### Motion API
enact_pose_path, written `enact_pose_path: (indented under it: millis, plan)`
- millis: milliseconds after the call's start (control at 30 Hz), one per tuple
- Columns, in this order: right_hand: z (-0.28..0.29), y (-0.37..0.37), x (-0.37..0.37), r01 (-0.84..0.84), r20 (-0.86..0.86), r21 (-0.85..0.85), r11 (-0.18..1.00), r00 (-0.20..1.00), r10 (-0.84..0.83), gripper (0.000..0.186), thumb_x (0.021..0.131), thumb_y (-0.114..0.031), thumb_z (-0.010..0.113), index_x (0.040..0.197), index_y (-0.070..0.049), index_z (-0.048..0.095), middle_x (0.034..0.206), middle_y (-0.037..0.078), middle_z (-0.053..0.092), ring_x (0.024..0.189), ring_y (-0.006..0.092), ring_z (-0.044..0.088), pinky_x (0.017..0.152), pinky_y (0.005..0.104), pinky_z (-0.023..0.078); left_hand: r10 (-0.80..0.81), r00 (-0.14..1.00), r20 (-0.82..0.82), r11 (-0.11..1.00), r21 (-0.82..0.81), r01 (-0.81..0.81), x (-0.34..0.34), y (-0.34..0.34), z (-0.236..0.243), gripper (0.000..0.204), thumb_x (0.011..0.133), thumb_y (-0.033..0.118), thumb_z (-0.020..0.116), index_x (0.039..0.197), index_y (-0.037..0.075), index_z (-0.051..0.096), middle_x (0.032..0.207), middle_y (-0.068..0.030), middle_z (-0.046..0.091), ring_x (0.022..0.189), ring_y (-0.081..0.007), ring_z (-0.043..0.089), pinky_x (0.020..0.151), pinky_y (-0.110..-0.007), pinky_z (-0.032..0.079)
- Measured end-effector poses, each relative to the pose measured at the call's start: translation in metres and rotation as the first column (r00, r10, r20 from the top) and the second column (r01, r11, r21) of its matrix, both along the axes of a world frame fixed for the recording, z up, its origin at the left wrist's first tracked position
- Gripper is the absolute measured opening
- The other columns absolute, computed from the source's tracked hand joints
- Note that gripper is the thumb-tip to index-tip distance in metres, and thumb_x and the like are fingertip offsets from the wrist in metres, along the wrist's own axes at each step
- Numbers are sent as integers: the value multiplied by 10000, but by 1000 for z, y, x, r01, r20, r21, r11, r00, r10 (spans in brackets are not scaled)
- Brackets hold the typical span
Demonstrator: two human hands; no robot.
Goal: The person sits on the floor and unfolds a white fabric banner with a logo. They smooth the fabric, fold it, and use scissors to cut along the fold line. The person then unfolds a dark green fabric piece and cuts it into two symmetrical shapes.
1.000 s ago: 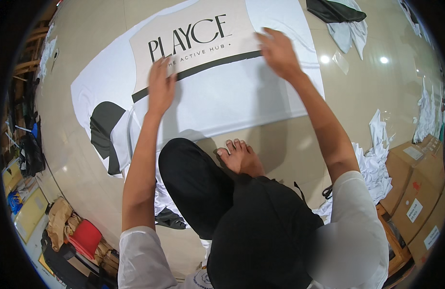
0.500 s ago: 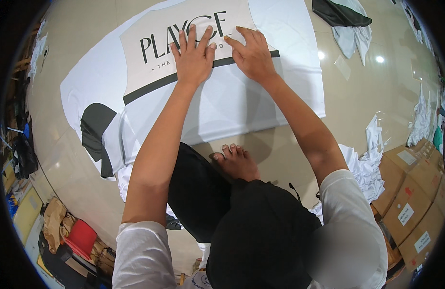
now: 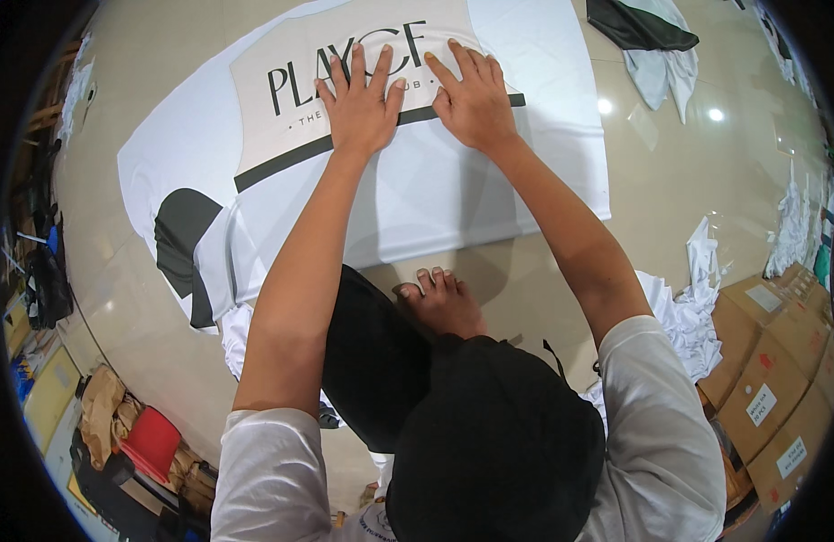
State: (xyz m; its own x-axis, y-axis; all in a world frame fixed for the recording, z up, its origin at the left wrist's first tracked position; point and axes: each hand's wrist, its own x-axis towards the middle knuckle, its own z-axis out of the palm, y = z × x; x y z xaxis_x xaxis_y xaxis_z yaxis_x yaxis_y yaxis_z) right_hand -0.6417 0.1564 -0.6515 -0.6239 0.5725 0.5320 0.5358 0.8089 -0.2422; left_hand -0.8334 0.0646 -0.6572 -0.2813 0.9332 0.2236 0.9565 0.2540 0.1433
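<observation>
A cream fabric panel with dark printed lettering and a black band along its near edge lies flat on a large white cloth. My left hand presses on the panel's middle, fingers spread over the lettering. To its right, my right hand rests on the panel's right part with its fingers apart, the wrist end over the black band. Neither hand grips anything. A folded dark grey and white fabric piece lies at the cloth's left end.
On the tiled floor at the upper right lies a black and white cloth piece. White fabric scraps are heaped at the right, beside stacked cardboard boxes. A red item sits at the lower left. My bare foot is close to the cloth's near edge.
Both hands stay on the panel with fingers spread; the right hand's fingers have shifted slightly. The cloth and panel look nearly the same.
</observation>
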Motion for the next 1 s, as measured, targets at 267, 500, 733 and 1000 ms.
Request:
enact_pose_path:
  millis: [267, 500, 733, 1000]
  plan:
    - [-4, 2, 11, 55, 64, -38, 998, 997, -53, 588, 999, -436, 628, 1511, -151, 572, 1590, 245, 466, 1480, 440, 425, 1169, 676, 329, -116, 983, 142, 988, -83, 128, -48, -52, 5, 630, 1102, 541, 411, 1674, 287, 343, 1755, -170, 222, 1604, -485, 151, 1277, -654, 92]
    - [8, -80, 125, 331, 298, -298, 895, 924, -242, 748, 1066, -513, 520, 1668, -109, 331, 1733, 270, 194, 1611, 455, 161, 1262, 669, 110, 209, 967, 148, 977, -69, -201, -83, -249, 2, 675, 1104, 426, 471, 1691, 149, 288, 1750, -239, 185, 1606, -507, 122, 1268, -654, 103]
    - [0, -135, 213, 521, 395, -275, 808, 828, -399, 771, 1048, -490, 537, 1668, -89, 317, 1727, 292, 186, 1602, 483, 156, 1247, 695, 116, 413, 905, 102, 909, -112, -402, -45, -313, -4, 698, 1093, 458, 457, 1695, 155, 276, 1751, -239, 185, 1604, -518, 111, 1243, -703, 106]
    - [-2, -141, 218, 538, 321, -202, 818, 826, -464, 779, 1040, -506, 540, 1654, -71, 341, 1713, 291, 234, 1590, 485, 189, 1242, 689, 143, 431, 901, 48, 900, -96, -426, -55, -305, -11, 713, 1073, 466, 494, 1693, 181, 284, 1750, -211, 215, 1590, -534, 144, 1236, -714, 123]
